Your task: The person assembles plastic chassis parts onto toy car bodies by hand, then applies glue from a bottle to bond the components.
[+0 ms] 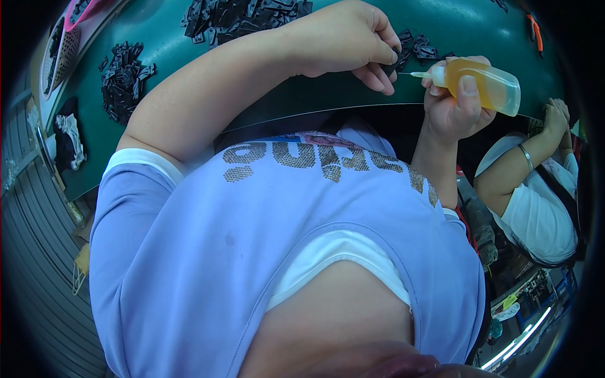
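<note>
My left hand [353,41] reaches across the green table [353,94], its fingers pinched on a small black plastic part [391,63]. Wrapped in my right hand [454,116] is a clear squeeze bottle [485,85] with amber liquid inside. The bottle lies tilted on its side, and its thin needle tip points left at the black part; whether the two touch is too small to tell. Just beyond my fingers sits a small heap of black parts [419,49].
A large pile of black parts [236,22] lies at the far side, a smaller pile [125,82] on the left. Baskets [63,53] and dark and white cloth [70,135] are by the left edge. An orange-handled tool [535,34] lies far right; another person [535,183] sits right.
</note>
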Available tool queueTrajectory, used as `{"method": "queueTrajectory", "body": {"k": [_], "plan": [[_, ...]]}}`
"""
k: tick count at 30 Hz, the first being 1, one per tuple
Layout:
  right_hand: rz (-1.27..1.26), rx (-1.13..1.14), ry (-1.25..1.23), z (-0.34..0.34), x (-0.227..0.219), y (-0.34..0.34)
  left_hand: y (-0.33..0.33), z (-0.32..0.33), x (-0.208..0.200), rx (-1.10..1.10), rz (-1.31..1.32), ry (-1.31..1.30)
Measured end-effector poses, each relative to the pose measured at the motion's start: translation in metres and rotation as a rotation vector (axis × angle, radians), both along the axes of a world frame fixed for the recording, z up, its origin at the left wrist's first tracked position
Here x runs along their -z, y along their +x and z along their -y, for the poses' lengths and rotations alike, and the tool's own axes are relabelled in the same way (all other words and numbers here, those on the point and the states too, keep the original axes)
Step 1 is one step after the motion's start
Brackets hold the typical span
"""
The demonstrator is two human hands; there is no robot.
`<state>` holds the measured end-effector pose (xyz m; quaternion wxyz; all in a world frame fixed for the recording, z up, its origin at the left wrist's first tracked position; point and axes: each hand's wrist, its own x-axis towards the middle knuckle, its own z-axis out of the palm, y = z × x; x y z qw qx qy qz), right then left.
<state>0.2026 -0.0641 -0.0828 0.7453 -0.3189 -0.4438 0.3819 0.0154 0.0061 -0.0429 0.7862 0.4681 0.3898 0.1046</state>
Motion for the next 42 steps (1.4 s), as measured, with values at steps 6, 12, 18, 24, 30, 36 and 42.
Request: {"method": "queueTrajectory", "body": {"k": [6, 12, 18, 24, 30, 36, 42], "plan": [[0.093, -0.051, 0.011, 0.002, 0.001, -0.002, 0.0, -0.001, -0.001, 0.018, -0.022, 0.018], [0.133, -0.037, 0.004, 0.003, 0.0, -0.004, 0.001, 0.0, -0.003, 0.04, -0.037, 0.027], [0.145, 0.017, 0.015, 0.003, -0.004, -0.007, 0.002, 0.0, -0.003, 0.032, -0.042, 0.028], [0.321, 0.026, 0.017, -0.002, -0.005, -0.008, 0.001, 0.001, -0.001, -0.038, -0.056, 0.029], [-0.44, -0.019, -0.186, -0.011, 0.0, 0.018, -0.001, 0.006, 0.004, -0.072, 0.029, 0.373], [-0.369, -0.044, -0.133, -0.009, 0.003, 0.015, -0.015, 0.005, 0.001, -0.123, -0.286, 1.376], [-0.298, -0.008, -0.137, -0.012, 0.007, 0.008, -0.057, -0.028, -0.05, 0.127, -0.895, 1.328]]}}
